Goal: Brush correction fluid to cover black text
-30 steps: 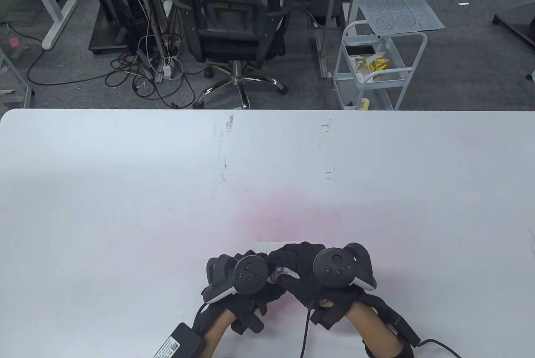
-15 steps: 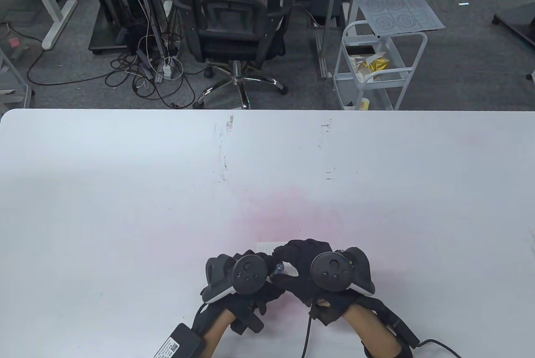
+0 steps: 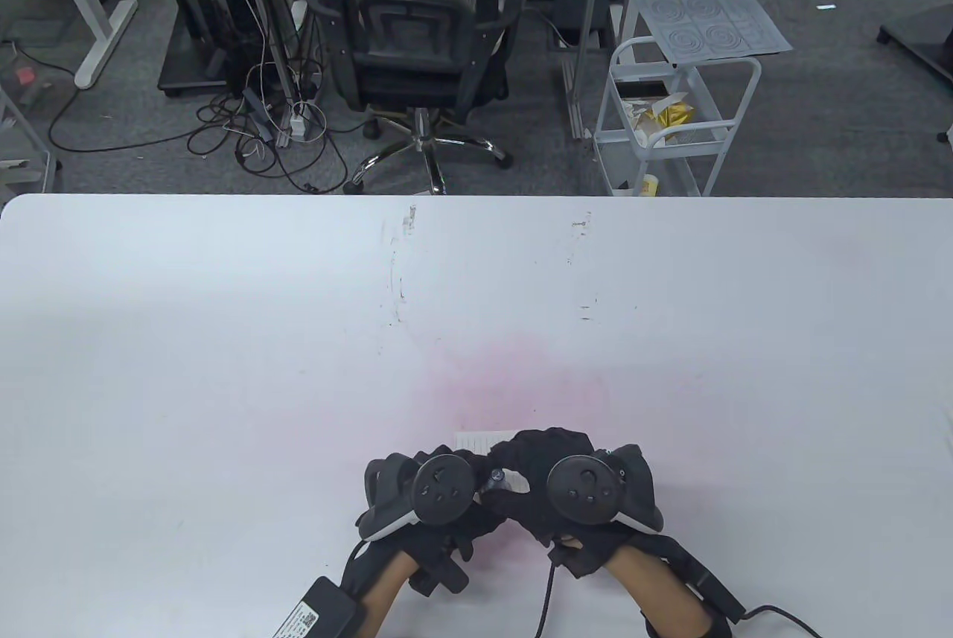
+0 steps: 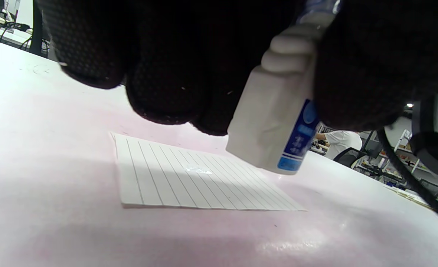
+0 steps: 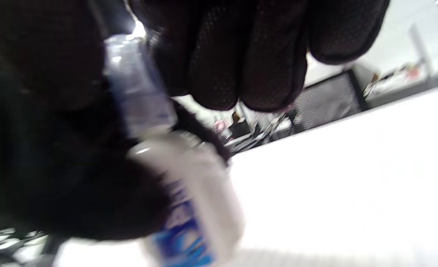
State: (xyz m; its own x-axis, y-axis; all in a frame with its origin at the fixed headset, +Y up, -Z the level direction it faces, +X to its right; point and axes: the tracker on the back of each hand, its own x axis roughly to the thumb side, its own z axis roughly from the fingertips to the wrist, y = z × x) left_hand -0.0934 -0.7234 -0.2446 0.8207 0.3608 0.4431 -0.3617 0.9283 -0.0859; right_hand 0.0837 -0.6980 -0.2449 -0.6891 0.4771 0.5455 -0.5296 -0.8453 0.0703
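Note:
A small white correction fluid bottle (image 4: 274, 133) with a blue label hangs above the table, tilted. My left hand (image 3: 465, 500) grips its body. My right hand (image 3: 525, 463) pinches its translucent blue cap (image 5: 137, 89), which also shows between the hands in the table view (image 3: 496, 476). A lined sheet of paper (image 4: 189, 181) lies flat under the hands, with a small wet white patch (image 4: 198, 170) near its middle. Only the sheet's far edge (image 3: 480, 439) shows in the table view. I see no black text on the sheet. The right wrist view is blurred.
The white table (image 3: 476, 295) has a faint pink stain (image 3: 514, 385) just beyond the hands. An office chair (image 3: 417, 42) and a white cart (image 3: 670, 124) stand on the floor past the far edge. Cables run off the near edge from both wrists.
My right hand has turned and shifted slightly left and toward me around the cap. The left hand and the bottle have stayed in place.

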